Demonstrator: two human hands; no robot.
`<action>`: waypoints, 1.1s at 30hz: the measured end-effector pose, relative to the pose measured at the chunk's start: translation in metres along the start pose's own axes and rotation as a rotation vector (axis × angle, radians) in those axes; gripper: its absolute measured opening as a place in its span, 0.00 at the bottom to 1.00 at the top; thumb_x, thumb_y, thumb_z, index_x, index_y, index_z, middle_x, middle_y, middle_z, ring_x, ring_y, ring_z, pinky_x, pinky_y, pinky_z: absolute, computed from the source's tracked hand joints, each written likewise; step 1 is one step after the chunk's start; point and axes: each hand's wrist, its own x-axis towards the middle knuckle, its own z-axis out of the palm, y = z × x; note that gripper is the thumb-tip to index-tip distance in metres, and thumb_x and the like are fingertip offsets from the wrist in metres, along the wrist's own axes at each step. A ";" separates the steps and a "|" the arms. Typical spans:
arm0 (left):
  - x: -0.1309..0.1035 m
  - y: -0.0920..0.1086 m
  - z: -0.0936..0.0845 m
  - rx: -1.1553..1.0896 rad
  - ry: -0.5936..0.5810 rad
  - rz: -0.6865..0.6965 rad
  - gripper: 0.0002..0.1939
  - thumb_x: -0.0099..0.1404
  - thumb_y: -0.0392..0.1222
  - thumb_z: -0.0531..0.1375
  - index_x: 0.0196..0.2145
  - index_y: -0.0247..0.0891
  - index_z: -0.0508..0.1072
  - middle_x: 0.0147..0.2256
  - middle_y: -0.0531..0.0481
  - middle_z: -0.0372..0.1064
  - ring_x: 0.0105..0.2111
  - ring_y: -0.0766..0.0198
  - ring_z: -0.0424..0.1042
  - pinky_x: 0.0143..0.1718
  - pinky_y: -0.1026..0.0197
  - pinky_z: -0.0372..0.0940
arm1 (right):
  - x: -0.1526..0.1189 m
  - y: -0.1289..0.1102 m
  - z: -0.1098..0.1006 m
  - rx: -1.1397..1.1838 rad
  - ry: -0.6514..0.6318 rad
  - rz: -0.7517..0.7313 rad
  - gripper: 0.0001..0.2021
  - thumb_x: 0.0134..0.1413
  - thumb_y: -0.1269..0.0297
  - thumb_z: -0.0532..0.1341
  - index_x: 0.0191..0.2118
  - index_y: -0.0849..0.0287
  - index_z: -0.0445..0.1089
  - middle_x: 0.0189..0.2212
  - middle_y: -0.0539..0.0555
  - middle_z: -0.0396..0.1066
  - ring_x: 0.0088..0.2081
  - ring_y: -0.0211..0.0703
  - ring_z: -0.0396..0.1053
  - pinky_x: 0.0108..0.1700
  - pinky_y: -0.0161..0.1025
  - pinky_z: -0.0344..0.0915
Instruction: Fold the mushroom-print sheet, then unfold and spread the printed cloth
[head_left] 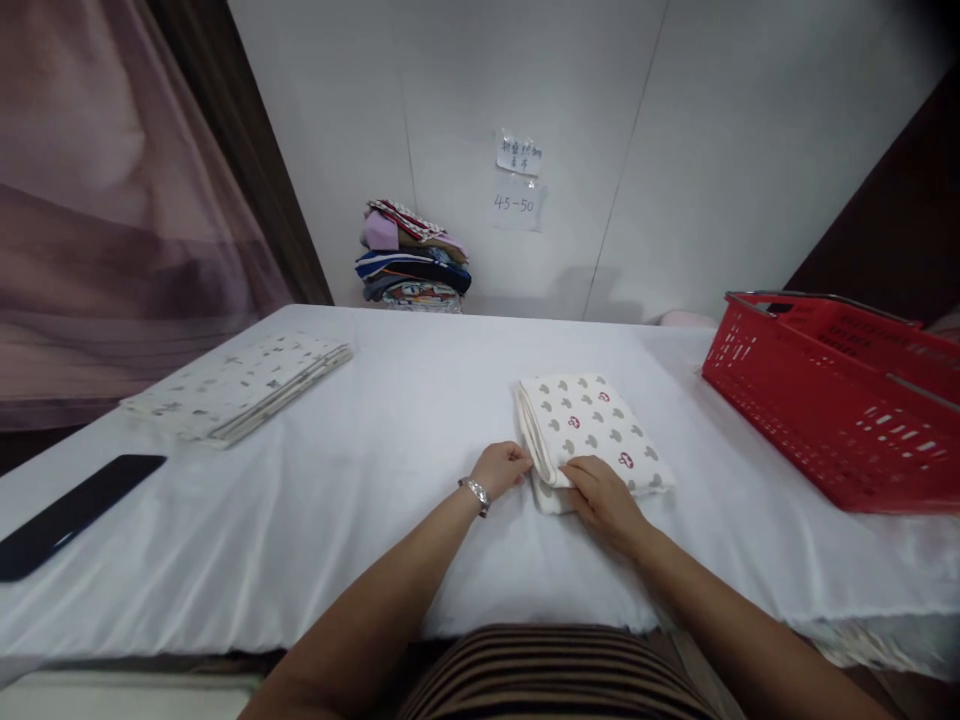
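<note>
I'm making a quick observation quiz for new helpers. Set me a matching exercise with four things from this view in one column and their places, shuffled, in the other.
Things
1. Cloth with grey and red motifs
2. Basket
3. Flat black panel
4. Pile of fabrics

Places
A. On the left of the white-covered table, near its front
B. Beyond the table's far edge, in front of the wall
C. Touched by the right hand
D. At the table's right side

Pairs: 1-C, 2-D, 3-A, 4-B
</note>
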 end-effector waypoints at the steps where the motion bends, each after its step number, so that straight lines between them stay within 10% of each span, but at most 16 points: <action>1: 0.000 -0.001 0.000 0.005 0.007 0.005 0.04 0.52 0.40 0.58 0.26 0.36 0.68 0.22 0.54 0.68 0.21 0.70 0.67 0.20 0.69 0.59 | -0.001 0.001 0.001 0.005 0.008 -0.013 0.13 0.54 0.70 0.50 0.45 0.58 0.64 0.39 0.59 0.65 0.41 0.47 0.61 0.41 0.44 0.59; 11: 0.016 0.011 0.000 0.050 0.184 0.105 0.06 0.54 0.41 0.56 0.25 0.37 0.70 0.24 0.53 0.69 0.24 0.69 0.67 0.26 0.67 0.60 | -0.002 -0.008 -0.009 0.087 -0.062 0.006 0.12 0.51 0.65 0.56 0.43 0.57 0.65 0.40 0.57 0.66 0.41 0.47 0.62 0.42 0.44 0.59; 16: 0.026 0.010 0.008 0.096 0.202 0.113 0.07 0.51 0.43 0.58 0.20 0.37 0.71 0.22 0.52 0.70 0.27 0.65 0.68 0.28 0.65 0.59 | 0.031 -0.006 -0.023 0.294 -0.161 0.298 0.09 0.53 0.63 0.51 0.30 0.56 0.67 0.28 0.51 0.68 0.31 0.40 0.65 0.33 0.36 0.61; 23: 0.023 -0.002 0.012 0.038 0.130 0.170 0.08 0.52 0.43 0.57 0.23 0.37 0.73 0.23 0.53 0.70 0.25 0.67 0.67 0.26 0.67 0.58 | 0.081 0.008 0.002 0.085 -0.188 0.565 0.10 0.50 0.60 0.53 0.24 0.58 0.65 0.24 0.51 0.69 0.28 0.40 0.65 0.29 0.35 0.55; 33: 0.023 -0.003 0.013 0.034 0.116 0.201 0.10 0.53 0.44 0.56 0.23 0.37 0.74 0.22 0.53 0.70 0.25 0.66 0.67 0.26 0.65 0.56 | 0.083 0.018 0.010 0.248 -0.289 0.653 0.09 0.51 0.63 0.52 0.24 0.59 0.63 0.15 0.48 0.64 0.15 0.34 0.60 0.19 0.30 0.54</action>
